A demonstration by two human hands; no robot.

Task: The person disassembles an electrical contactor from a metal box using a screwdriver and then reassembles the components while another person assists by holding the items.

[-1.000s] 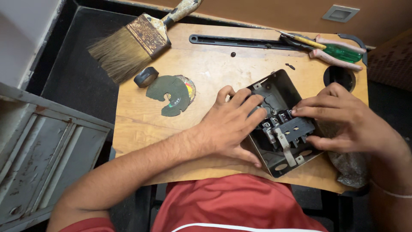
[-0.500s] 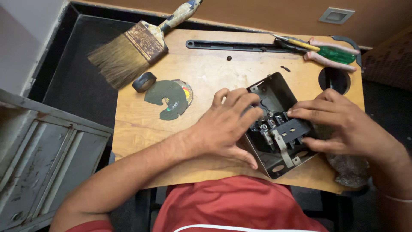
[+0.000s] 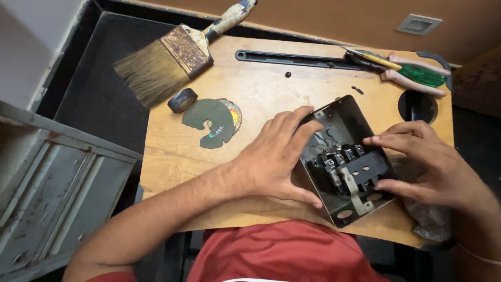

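Even, warm indoor light; soft shadows under the hands. Sharp focus throughout. Slight wide-angle bending at the edges.

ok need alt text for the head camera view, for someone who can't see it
A person's left hand and right hand steady an open dark metal switch box with black terminals on a worn plywood board. Beyond it lie a wide old paintbrush, a broken green disc, a green-handled screwdriver and pink-handled pliers.
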